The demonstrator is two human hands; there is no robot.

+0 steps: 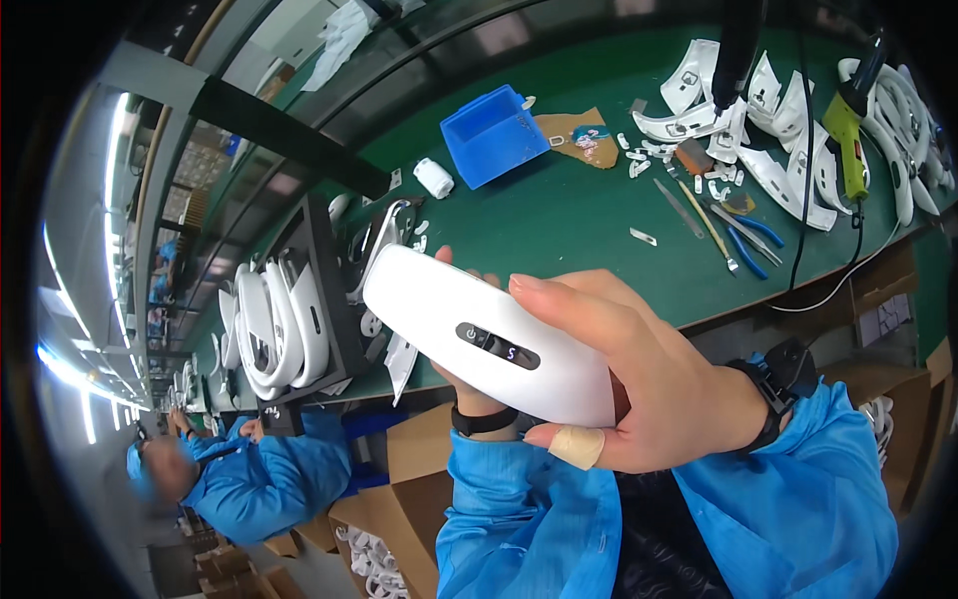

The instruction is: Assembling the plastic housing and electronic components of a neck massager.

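A white curved plastic device (469, 319), with a dark oval display panel lit by a small symbol and a digit, is held up in front of me at a tilt. My right hand (669, 369) grips its right end, index finger along the top edge and a bandaged thumb underneath. Mostly hidden behind the device is my left hand (471, 397); its fingertips show over the upper edge, and it supports the device from the back. Black bands circle both my wrists.
On the green bench (569, 235) stand a blue bin (494, 140), pliers (748, 240), a green tool (850, 150) and white shell pieces (788, 180). At left a dark tray (339, 299) holds white curved units (284, 329). A co-worker in blue (269, 479) sits beyond cardboard boxes (399, 509).
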